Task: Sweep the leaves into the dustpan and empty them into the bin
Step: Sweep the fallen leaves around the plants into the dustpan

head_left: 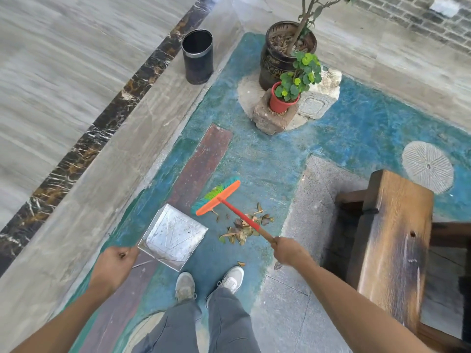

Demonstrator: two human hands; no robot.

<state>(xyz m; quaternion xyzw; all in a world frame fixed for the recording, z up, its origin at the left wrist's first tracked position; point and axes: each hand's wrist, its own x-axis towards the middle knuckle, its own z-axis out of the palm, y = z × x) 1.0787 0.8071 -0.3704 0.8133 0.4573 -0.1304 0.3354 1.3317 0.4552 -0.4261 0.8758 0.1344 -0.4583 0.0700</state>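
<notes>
Outdoor courtyard of a home: blue-painted concrete ground (267, 159), grey brick wall (433, 24), potted plants in a dark glazed ceramic planter (275, 59) on stone blocks (272, 118).

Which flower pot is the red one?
The small red pot holding the round-leaved green plant, standing on a stone block. The other, the big dark patterned pot behind it, is much larger and holds a thin-trunked tree.

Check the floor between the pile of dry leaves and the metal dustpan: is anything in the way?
Nothing visible blocks it. The pile of dry brown leaves lies right of the square metal dustpan, with only bare blue floor between them. The orange broom head sits beyond that gap, not in it.
</notes>
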